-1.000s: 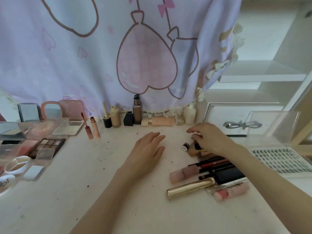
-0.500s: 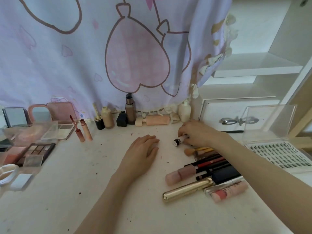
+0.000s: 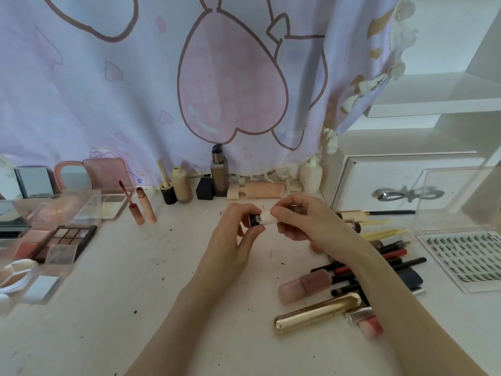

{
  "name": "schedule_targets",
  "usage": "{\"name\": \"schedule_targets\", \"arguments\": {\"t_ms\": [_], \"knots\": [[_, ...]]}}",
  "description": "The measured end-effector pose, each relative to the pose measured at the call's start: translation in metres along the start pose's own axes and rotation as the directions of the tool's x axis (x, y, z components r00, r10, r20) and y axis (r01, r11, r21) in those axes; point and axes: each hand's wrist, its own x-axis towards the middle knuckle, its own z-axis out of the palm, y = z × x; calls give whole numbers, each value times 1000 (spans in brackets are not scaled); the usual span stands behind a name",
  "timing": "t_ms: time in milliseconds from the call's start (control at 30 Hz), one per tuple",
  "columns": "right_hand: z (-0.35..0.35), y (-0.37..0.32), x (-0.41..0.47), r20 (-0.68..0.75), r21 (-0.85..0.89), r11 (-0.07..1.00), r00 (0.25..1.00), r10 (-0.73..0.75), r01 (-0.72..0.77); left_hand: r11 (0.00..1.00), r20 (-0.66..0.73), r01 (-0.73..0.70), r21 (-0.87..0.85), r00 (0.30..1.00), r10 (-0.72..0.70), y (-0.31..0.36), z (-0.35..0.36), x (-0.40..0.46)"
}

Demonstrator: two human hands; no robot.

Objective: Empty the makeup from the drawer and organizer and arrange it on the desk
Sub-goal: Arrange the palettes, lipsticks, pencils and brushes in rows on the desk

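**Pinks, Lilac and Gold**

The curtain (image 3: 108, 85) before me is pale lilac, printed with big pink hearts outlined in brown. The tube (image 3: 262, 219) in my grip is pale pink with a black cap bearing white lettering. On my white, speckled counter (image 3: 135, 280) lie a shiny gold tube (image 3: 317, 313), a dusty pink bottle (image 3: 305, 286) and red and black pencils (image 3: 390, 256). The eyeshadow palette (image 3: 67, 237) shows brown and beige squares in black.
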Motion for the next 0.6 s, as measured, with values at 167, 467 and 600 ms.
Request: {"name": "schedule_targets", "arguments": {"t_ms": [167, 467, 600], "knots": [[8, 2, 5, -70, 161, 986, 996, 63, -51, 992, -33, 128, 22, 991, -127, 1, 9, 2], [18, 12, 1, -109, -167, 967, 971, -212, 193, 929, -15, 366, 56, 930, -366, 8, 5, 6], [20, 13, 0, -152, -105, 975, 966, -209, 194, 952, 7, 306, -12, 952, -306, 11, -3, 4]]}}
